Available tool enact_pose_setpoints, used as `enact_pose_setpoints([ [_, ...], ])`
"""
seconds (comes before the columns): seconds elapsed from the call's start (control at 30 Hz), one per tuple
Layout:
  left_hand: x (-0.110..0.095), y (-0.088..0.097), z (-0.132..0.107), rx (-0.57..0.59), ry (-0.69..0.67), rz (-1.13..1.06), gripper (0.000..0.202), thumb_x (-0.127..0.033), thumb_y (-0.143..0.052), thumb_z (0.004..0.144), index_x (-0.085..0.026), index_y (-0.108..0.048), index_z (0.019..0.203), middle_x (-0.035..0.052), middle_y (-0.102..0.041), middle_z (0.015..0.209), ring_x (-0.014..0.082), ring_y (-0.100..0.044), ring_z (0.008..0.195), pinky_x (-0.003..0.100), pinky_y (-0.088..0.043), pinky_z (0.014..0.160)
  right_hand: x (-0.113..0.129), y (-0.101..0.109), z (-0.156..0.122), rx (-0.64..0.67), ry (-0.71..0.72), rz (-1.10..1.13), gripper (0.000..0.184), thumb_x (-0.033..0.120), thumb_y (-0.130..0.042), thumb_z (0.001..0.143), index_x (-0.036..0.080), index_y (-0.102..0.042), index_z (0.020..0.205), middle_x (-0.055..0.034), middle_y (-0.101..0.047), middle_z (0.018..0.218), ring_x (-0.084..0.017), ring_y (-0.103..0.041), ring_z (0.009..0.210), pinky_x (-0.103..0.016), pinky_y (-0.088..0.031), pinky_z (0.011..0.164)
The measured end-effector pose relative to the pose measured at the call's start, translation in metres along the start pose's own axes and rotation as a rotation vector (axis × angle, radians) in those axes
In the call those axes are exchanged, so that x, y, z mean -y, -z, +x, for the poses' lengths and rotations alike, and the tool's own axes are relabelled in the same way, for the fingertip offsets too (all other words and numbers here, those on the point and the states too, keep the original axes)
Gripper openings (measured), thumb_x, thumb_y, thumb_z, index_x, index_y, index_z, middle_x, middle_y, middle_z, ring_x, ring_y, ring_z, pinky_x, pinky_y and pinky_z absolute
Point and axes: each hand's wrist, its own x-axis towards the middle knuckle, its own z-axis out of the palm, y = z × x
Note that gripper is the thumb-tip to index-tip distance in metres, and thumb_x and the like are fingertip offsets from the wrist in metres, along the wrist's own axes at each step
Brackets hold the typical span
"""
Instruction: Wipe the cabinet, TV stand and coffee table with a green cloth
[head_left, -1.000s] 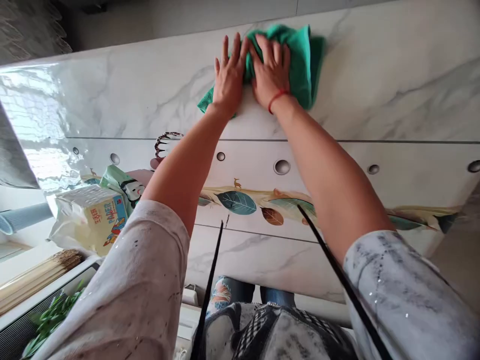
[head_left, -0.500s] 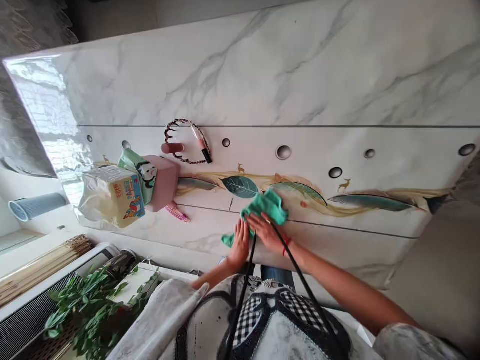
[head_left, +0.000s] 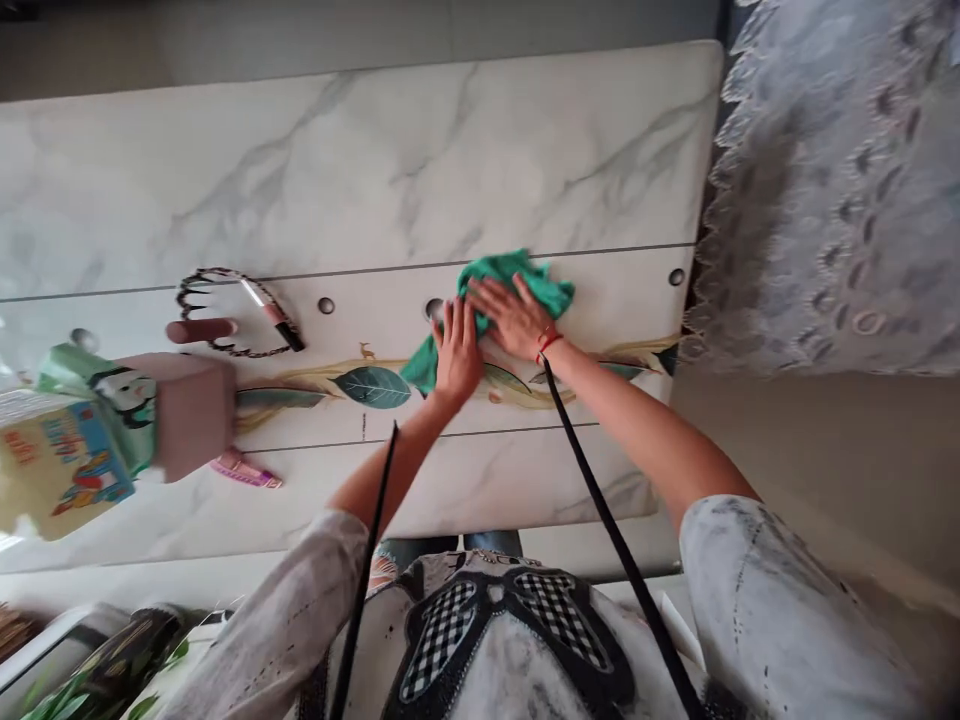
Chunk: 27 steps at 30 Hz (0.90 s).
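Both of my hands press flat on a green cloth [head_left: 517, 275] that lies on a glossy white marble-look tabletop [head_left: 360, 170] with a printed leaf band. My left hand [head_left: 457, 350] covers the cloth's near left part, fingers spread. My right hand [head_left: 514, 317], with a red string at the wrist, lies on the cloth's right part beside it. The cloth sits in the table's middle strip, near its right end.
To the left on the table are a pink box [head_left: 191, 410], a green pouch [head_left: 105, 390], a paper pack [head_left: 52, 470], a headband [head_left: 232, 305] and a pink comb [head_left: 244, 470]. A lace curtain [head_left: 832, 190] hangs at right. Plant leaves [head_left: 90, 685] show bottom left.
My hands slid the cloth from the table's far edge to the near strip, then out to the middle strip toward the right end. My view shifted right.
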Motion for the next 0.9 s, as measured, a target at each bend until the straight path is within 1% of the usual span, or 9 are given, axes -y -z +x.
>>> enact_pose_setpoints([
  [0.1,-0.050,-0.016,0.072,0.056,-0.321,0.011,0.077,0.000,-0.035,0.096,-0.007,-0.037,0.173,0.0174,-0.023,0.185,0.0281,-0.007,0.175,0.062,-0.001,0.141,-0.048,0.037,-0.042,-0.160,-0.279,-0.089,0.065,0.017,-0.055,0.109,0.010,-0.041,0.172,-0.0159,-0.025,0.184,-0.024,-0.017,0.174,-0.058,0.010,0.139],
  [0.17,-0.083,-0.045,0.068,0.111,-0.418,0.009,0.072,0.000,-0.033,0.099,-0.008,-0.044,0.170,0.0173,-0.029,0.183,0.0292,-0.016,0.174,0.060,-0.010,0.142,-0.050,0.035,-0.101,-0.210,-0.453,-0.122,0.064,0.019,-0.050,0.111,0.007,-0.039,0.173,-0.0202,-0.021,0.184,-0.026,-0.014,0.174,-0.059,0.010,0.138],
  [0.27,-0.118,-0.094,0.005,0.256,-0.554,-0.031,0.067,-0.003,-0.031,0.103,-0.008,-0.050,0.167,0.0200,-0.038,0.179,0.0292,-0.025,0.172,0.058,-0.023,0.141,-0.015,0.002,-0.208,-0.232,-0.699,-0.157,0.063,0.023,-0.050,0.110,0.005,-0.044,0.171,-0.0254,-0.026,0.181,-0.032,-0.015,0.172,-0.066,0.002,0.136],
  [0.37,-0.131,-0.133,-0.088,0.412,-0.621,-0.050,0.064,-0.007,-0.030,0.108,-0.009,-0.050,0.168,0.0184,-0.043,0.176,0.0289,-0.029,0.171,0.054,-0.039,0.135,0.045,-0.039,-0.309,-0.203,-0.852,-0.167,0.059,0.019,-0.045,0.105,0.009,-0.058,0.162,-0.0251,-0.039,0.174,-0.036,-0.027,0.167,-0.062,-0.024,0.134],
  [0.47,-0.134,-0.158,-0.169,0.490,-0.567,-0.071,0.064,-0.009,-0.031,0.110,-0.015,-0.044,0.172,0.0154,-0.039,0.179,0.0300,-0.037,0.167,0.052,-0.051,0.123,0.096,-0.061,-0.372,-0.096,-0.924,-0.252,0.062,0.013,-0.042,0.101,0.017,-0.064,0.159,-0.0218,-0.049,0.166,-0.035,-0.046,0.154,-0.055,-0.041,0.123],
  [0.57,-0.139,-0.170,-0.213,0.484,-0.388,-0.077,0.065,-0.009,-0.035,0.110,-0.019,-0.043,0.173,0.0170,-0.040,0.179,0.0305,-0.046,0.160,0.049,-0.056,0.118,0.113,-0.055,-0.382,0.039,-0.906,-0.392,0.057,0.020,-0.049,0.104,0.026,-0.065,0.159,-0.0185,-0.054,0.164,-0.038,-0.044,0.149,-0.059,-0.038,0.119],
  [0.67,-0.143,-0.173,-0.223,0.437,-0.216,-0.034,0.067,-0.007,-0.034,0.109,-0.020,-0.044,0.173,0.0191,-0.048,0.173,0.0299,-0.051,0.152,0.046,-0.055,0.118,0.097,-0.036,-0.356,0.179,-0.750,-0.409,0.046,0.028,-0.054,0.105,0.023,-0.071,0.147,-0.0188,-0.057,0.157,-0.041,-0.037,0.147,-0.057,-0.035,0.118],
  [0.8,-0.146,-0.176,-0.234,0.375,-0.023,0.034,0.065,-0.012,-0.032,0.111,-0.031,-0.045,0.172,0.0178,-0.054,0.161,0.0314,-0.053,0.145,0.050,-0.050,0.119,0.089,-0.029,-0.338,0.306,-0.644,-0.388,0.038,0.036,-0.051,0.108,0.014,-0.072,0.131,-0.0226,-0.061,0.139,-0.039,-0.043,0.133,-0.049,-0.039,0.110],
  [0.9,-0.158,-0.192,-0.270,0.394,0.159,0.036,0.059,-0.014,-0.030,0.112,-0.016,-0.046,0.169,0.0230,-0.055,0.156,0.0325,-0.052,0.145,0.047,-0.049,0.120,0.119,-0.049,-0.368,0.380,-0.713,-0.403,0.040,0.040,-0.046,0.111,0.012,-0.068,0.129,-0.0247,-0.060,0.135,-0.039,-0.046,0.126,-0.048,-0.041,0.104],
])
